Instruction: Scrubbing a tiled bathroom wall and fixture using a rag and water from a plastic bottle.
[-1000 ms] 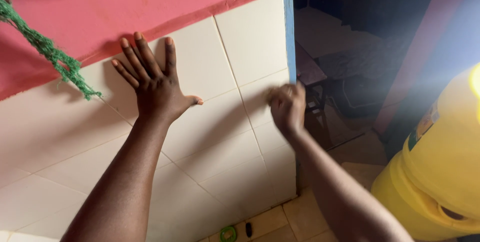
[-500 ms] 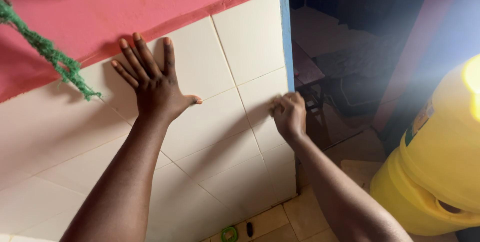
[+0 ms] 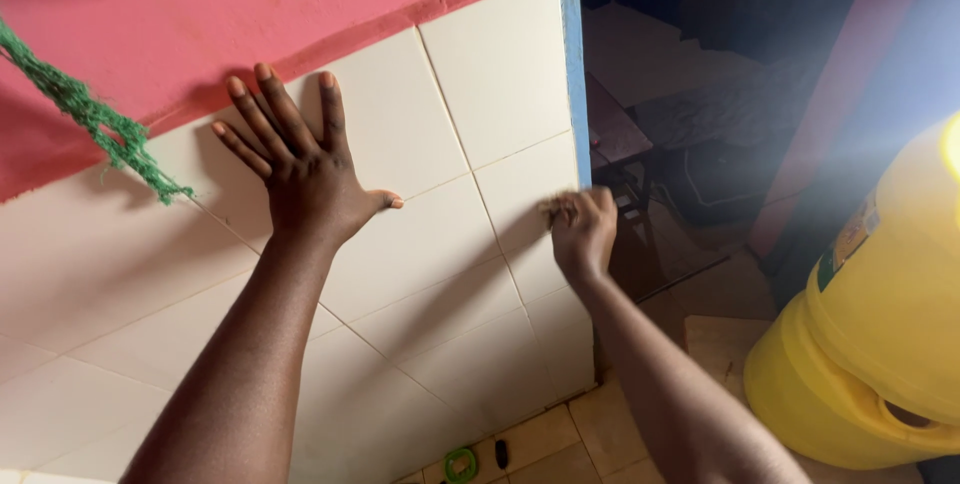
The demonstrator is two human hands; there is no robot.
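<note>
The right hand (image 3: 583,234) is curled into a loose fist around a small yellowish pad or cloth (image 3: 553,208), pressed against the cream tiled wall (image 3: 470,94) close to its blue corner edge (image 3: 573,64); most of the pad is hidden by the fingers, so its exact kind is hard to tell. To do this rubbing well, it seems best to keep the pad flat on the tile, press evenly, and follow the grout lines so the strip beside the corner is not skipped. The left hand (image 3: 305,169) lies open and flat on the tiles, fingers spread and pointing up toward the pink painted band (image 3: 300,4), thumb out to the side; it holds nothing and braces the body. Both forearms reach up from below, the left nearly straight, the right bent slightly at the wrist. The hands are well apart. A green frayed cord (image 3: 100,129) hangs at left, a yellow jerrycan (image 3: 880,324) stands at right.
</note>
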